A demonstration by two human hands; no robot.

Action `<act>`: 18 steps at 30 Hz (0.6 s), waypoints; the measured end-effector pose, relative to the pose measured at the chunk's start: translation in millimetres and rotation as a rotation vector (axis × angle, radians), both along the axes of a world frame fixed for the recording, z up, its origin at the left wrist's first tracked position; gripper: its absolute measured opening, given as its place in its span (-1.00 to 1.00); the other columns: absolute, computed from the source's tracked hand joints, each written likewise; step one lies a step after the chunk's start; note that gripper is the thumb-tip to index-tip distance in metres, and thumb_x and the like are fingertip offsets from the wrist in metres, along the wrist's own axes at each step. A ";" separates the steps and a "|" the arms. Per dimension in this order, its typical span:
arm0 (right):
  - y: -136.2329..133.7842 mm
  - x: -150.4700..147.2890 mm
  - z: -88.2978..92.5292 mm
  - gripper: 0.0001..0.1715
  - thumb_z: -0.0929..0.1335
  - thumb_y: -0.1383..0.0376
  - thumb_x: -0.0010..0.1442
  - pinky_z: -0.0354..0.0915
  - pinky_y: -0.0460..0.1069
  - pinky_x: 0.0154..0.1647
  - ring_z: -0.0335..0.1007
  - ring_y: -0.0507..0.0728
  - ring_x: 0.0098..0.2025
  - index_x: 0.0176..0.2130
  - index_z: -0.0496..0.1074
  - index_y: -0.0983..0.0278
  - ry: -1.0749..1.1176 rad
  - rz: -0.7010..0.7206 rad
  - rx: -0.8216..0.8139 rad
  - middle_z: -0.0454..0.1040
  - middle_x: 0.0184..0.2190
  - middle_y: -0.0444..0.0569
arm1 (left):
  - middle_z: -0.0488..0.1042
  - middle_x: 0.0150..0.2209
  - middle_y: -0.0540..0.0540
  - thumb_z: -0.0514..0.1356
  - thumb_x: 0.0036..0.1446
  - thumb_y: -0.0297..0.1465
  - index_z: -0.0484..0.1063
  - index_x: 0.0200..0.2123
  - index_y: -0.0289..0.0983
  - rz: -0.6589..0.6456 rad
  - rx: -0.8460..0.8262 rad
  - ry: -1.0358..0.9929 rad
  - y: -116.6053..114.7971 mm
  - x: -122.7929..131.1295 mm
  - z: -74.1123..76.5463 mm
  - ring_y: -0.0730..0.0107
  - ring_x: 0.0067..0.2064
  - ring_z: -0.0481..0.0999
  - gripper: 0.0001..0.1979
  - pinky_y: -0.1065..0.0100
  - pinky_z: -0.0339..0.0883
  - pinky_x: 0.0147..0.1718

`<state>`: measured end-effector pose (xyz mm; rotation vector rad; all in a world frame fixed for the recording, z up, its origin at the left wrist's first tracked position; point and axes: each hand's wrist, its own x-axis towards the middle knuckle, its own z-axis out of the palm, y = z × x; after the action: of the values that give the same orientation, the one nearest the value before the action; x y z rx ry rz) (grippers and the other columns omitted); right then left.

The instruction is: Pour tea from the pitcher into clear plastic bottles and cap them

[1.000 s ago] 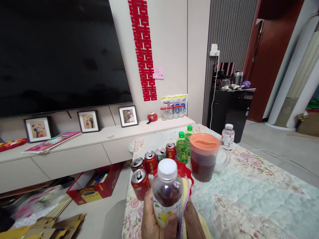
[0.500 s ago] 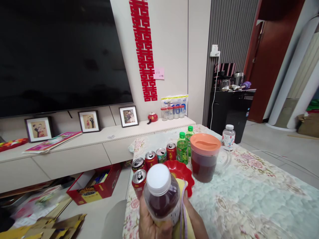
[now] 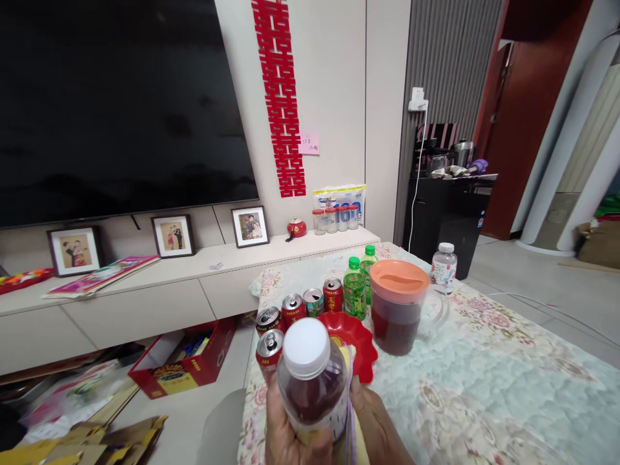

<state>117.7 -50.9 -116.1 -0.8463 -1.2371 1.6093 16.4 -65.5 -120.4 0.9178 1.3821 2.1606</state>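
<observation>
A clear bottle (image 3: 312,394) of dark reddish liquid, topped with a white cap, is held up over the near side of the table. Around its left side wrap the fingers and thumb of my left hand (image 3: 290,429). My right hand (image 3: 375,420) is closed on a yellow cloth (image 3: 352,429) with a purple edge, pressed against the bottle's right side. Behind the bottle lies a red scalloped plate (image 3: 361,349), partly hidden. To its right stands a clear pitcher (image 3: 396,326) with an orange lid and dark liquid inside.
Several drink cans (image 3: 270,349) stand left of the plate. Green-capped bottles (image 3: 355,290) stand behind it. A white-capped bottle (image 3: 444,268) is at the table's far right edge. The table has a floral cloth (image 3: 494,381). On the floor sits a red box (image 3: 194,361).
My right hand and the cloth have shifted along the bottle's right side, and less of the cloth shows. The bottle stays almost in place in my left hand.
</observation>
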 end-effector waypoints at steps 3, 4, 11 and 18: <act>0.3 -4.7 4.9 -0.31 0.40 -0.30 0.18 0.36 0.18 0.24 0.45 0.40 0.22 -0.08 0.63 0.18 0.075 0.025 -0.042 0.68 -0.06 0.09 | 0.66 -0.06 -0.25 0.34 -0.21 0.35 0.47 0.08 -0.23 -0.065 0.019 -0.050 -2.0 -2.5 -6.6 -0.19 0.04 0.66 -0.04 0.08 0.58 0.01; 0.2 -6.9 2.5 -0.31 0.42 -0.29 0.16 0.38 0.18 0.21 0.47 0.39 0.19 -0.08 0.62 0.20 0.132 0.025 -0.067 0.68 -0.06 0.09 | 0.65 -0.02 -0.26 0.36 -0.18 0.32 0.45 0.10 -0.23 -0.101 0.025 -0.083 -2.6 -3.7 -8.8 -0.18 0.07 0.65 -0.05 0.10 0.57 0.03; 1.3 -21.6 -22.3 -0.45 0.59 -0.06 0.07 0.43 0.22 0.13 0.57 0.35 0.08 -0.08 0.57 0.20 0.511 0.045 -0.247 0.65 -0.09 0.15 | 0.65 0.00 -0.26 0.52 -0.31 0.19 0.22 0.28 -0.17 -0.222 -0.012 -0.249 -2.6 -4.9 -13.6 -0.21 0.09 0.63 0.15 0.07 0.57 0.02; 10.1 -12.7 -19.9 -0.42 0.56 0.01 0.17 0.39 0.19 0.17 0.58 0.32 0.09 0.06 0.52 0.24 0.525 0.098 -0.167 0.67 -0.05 0.14 | 0.62 0.05 -0.23 0.56 -0.33 0.13 0.10 0.33 -0.10 -0.274 -0.038 -0.290 -4.4 3.5 5.5 0.00 -0.11 0.70 0.21 0.21 0.62 -0.17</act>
<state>105.1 -40.8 -136.0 -0.4188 -0.7886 1.8778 19.8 -69.9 -114.9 0.6995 1.0855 1.9610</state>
